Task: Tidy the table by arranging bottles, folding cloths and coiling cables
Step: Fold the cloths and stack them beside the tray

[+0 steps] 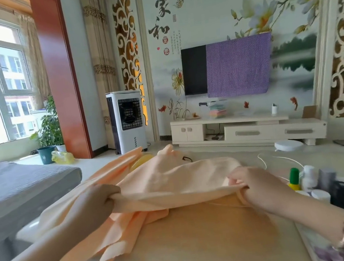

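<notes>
Two hands hold one peach-coloured soft cloth (173, 180) above the pale wooden table (203, 240), which serves as the landmark for everything else. The left hand (95, 204) has its fingers curled round a bunched edge of the cloth over the table's left side; the right hand (255, 187) pinches the opposite end over the table's right side, fingers and thumb closed on the fabric.

Between them the cloth is drawn out as a band, so its long axis runs left to right across the table, level with both hands and just beyond the knuckles. Loose fabric hangs from the left hand and trails over the table's near left corner, while the far part of the cloth lies draped across the table's far side.

By my judgement the fold turns on this line: both hands sit at the ends of the same edge, about equally near it, so that edge can be carried over the rest of the cloth.

At the table's right edge stands a cluster of small plastic bottles with green, white and red caps (331, 186). A thin white cable (280, 160) loops at the table's far right.
</notes>
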### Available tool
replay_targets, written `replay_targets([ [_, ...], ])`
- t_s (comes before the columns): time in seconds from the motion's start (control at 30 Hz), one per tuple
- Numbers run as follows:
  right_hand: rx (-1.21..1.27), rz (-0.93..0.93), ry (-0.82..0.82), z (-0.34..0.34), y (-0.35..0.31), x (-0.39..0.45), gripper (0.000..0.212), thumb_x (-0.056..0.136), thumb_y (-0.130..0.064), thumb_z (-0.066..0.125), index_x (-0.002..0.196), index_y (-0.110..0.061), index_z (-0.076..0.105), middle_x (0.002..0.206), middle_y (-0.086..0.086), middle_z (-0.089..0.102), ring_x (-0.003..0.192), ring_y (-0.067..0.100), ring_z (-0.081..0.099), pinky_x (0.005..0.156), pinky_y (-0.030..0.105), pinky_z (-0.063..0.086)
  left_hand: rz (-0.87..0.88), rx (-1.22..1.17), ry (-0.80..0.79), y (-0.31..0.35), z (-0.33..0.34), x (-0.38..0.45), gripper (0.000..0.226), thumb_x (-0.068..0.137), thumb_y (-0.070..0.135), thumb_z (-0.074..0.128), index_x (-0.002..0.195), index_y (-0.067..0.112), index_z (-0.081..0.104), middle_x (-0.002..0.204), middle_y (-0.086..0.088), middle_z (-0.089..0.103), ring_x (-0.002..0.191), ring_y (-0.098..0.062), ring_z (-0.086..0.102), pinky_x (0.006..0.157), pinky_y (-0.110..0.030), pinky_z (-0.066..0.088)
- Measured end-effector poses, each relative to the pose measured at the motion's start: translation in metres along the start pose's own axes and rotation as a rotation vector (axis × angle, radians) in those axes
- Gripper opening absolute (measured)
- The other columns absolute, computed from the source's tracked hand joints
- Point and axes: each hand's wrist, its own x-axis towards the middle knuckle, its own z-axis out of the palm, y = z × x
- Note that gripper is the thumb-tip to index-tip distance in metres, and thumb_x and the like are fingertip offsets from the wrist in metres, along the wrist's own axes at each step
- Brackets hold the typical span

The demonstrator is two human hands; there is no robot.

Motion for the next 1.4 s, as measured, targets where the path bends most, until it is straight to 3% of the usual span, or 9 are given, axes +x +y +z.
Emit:
replay_targets([
  [0.07,0.119,0.001,0.016,-0.005,-0.001,-0.002,0.023,0.072,-0.003,0.051,0.059,-0.021,0.054,0.062,-0.011,0.059,0.068,0.014,0.054,0.063,0.031,0.042,-0.007,-0.126,-0.02,0.002,-0.001,-0.001,0.032,0.077,0.002,0.046,0.067,0.028,0.061,0.064,0.014,0.06,0.065,-0.013,0.057,0.063,-0.033,0.047],
  [0.17,0.183,0.056,-0.047,-0.011,-0.006,0.002,0.019,0.071,0.0,0.047,0.056,-0.012,0.049,0.059,-0.004,0.055,0.067,0.02,0.054,0.062,0.034,0.041,-0.115,-0.275,-0.181,0.009,-0.011,0.005,0.024,0.091,0.028,0.05,0.081,0.031,0.071,0.076,0.011,0.068,0.075,-0.01,0.063,0.07,-0.034,0.051],
  [0.3,0.055,0.171,-0.541,-0.016,-0.019,0.001,0.025,0.078,-0.005,0.047,0.061,-0.02,0.037,0.061,-0.007,0.04,0.055,0.008,0.037,0.048,0.018,0.03,-0.202,-0.183,-0.744,0.008,-0.028,0.007,0.04,0.076,0.071,0.049,0.084,0.041,0.075,0.084,0.02,0.071,0.077,0.002,0.066,0.07,-0.015,0.047],
  [0.37,0.186,0.226,-0.735,-0.015,-0.022,0.0,0.022,0.076,-0.008,0.049,0.061,-0.023,0.042,0.061,-0.007,0.042,0.052,0.008,0.039,0.048,0.02,0.03,-0.164,-0.099,-0.806,0.004,-0.028,0.007,0.039,0.073,0.075,0.05,0.083,0.046,0.073,0.083,0.025,0.07,0.075,0.007,0.065,0.073,-0.015,0.045],
  [0.5,0.05,0.191,-0.619,0.003,-0.02,0.022,0.016,0.086,-0.008,0.05,0.073,-0.017,0.05,0.07,0.0,0.047,0.06,0.013,0.043,0.052,0.024,0.033,-0.09,-0.011,-0.544,-0.007,-0.01,0.014,0.033,0.087,0.048,0.06,0.066,0.023,0.06,0.064,0.012,0.056,0.052,0.001,0.049,0.055,-0.013,0.037],
  [0.67,-0.273,0.211,-0.231,0.025,-0.01,0.058,0.019,0.087,-0.018,0.042,0.067,-0.019,0.042,0.077,0.001,0.055,0.07,0.019,0.051,0.055,0.027,0.033,-0.17,-0.04,-0.258,-0.01,0.015,0.036,0.03,0.09,0.034,0.059,0.064,0.021,0.057,0.064,0.007,0.052,0.059,-0.007,0.046,0.052,-0.019,0.033],
  [0.87,-0.544,0.248,-0.149,0.06,-0.003,0.121,0.03,0.092,-0.016,0.041,0.116,-0.017,0.06,0.124,0.004,0.06,0.118,0.026,0.054,0.084,0.031,0.042,-0.363,-0.227,-0.132,-0.021,0.064,0.071,0.024,0.089,0.022,0.055,0.066,0.015,0.058,0.07,-0.001,0.057,0.066,-0.017,0.051,0.055,-0.025,0.036],
  [1.17,-0.662,0.242,-0.198,0.117,0.027,0.157,0.034,0.094,-0.032,0.036,0.113,-0.023,0.063,0.124,0.001,0.06,0.119,0.023,0.051,0.09,0.032,0.038,-0.408,-0.088,-0.08,-0.047,0.108,0.098,0.027,0.082,0.03,0.056,0.06,0.018,0.043,0.071,0.004,0.052,0.065,-0.017,0.047,0.052,-0.027,0.033],
  [1.4,-0.561,0.268,-0.006,0.125,0.045,0.146,0.032,0.09,-0.037,0.038,0.113,-0.02,0.052,0.111,0.0,0.065,0.109,0.022,0.056,0.085,0.034,0.041,-0.422,0.021,0.014,-0.038,0.116,0.097,0.018,0.084,0.032,0.058,0.092,0.022,0.045,0.098,0.001,0.051,0.086,-0.025,0.054,0.062,-0.032,0.038],
])
